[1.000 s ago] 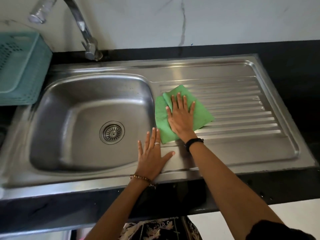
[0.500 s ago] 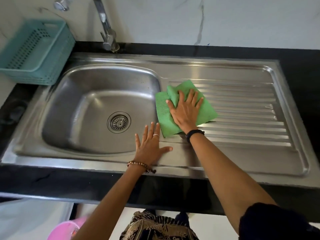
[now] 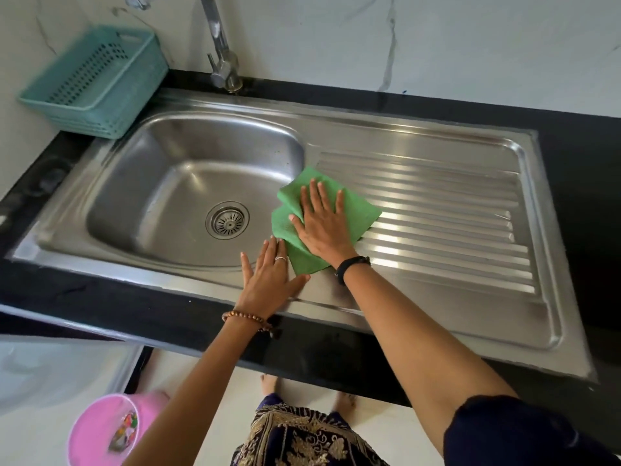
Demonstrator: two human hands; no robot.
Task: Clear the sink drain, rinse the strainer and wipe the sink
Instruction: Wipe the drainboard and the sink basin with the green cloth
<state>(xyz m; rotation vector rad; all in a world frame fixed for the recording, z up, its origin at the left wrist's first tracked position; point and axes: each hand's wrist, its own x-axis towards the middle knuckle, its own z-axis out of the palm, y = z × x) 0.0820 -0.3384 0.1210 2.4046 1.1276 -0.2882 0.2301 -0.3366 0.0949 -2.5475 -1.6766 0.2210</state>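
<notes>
A stainless steel sink (image 3: 141, 203) with a ribbed drainboard (image 3: 447, 223) is set in a black counter. The round strainer (image 3: 227, 219) sits in the drain at the basin's bottom. A green cloth (image 3: 356, 210) lies on the strip between basin and drainboard. My right hand (image 3: 322, 223) presses flat on the cloth, fingers spread. My left hand (image 3: 270, 280) lies flat on the sink's front rim just beside the cloth, fingers apart, holding nothing.
A teal plastic basket (image 3: 97, 82) stands on the counter at the back left. The tap (image 3: 220, 45) rises behind the basin. A pink bin (image 3: 107, 428) with scraps sits on the floor at the lower left. My feet show below the counter edge.
The view has swung left and pulled back, bringing the pink bin into sight. My right hand and the cloth have slid slightly toward the basin edge. My left hand stays on the rim.
</notes>
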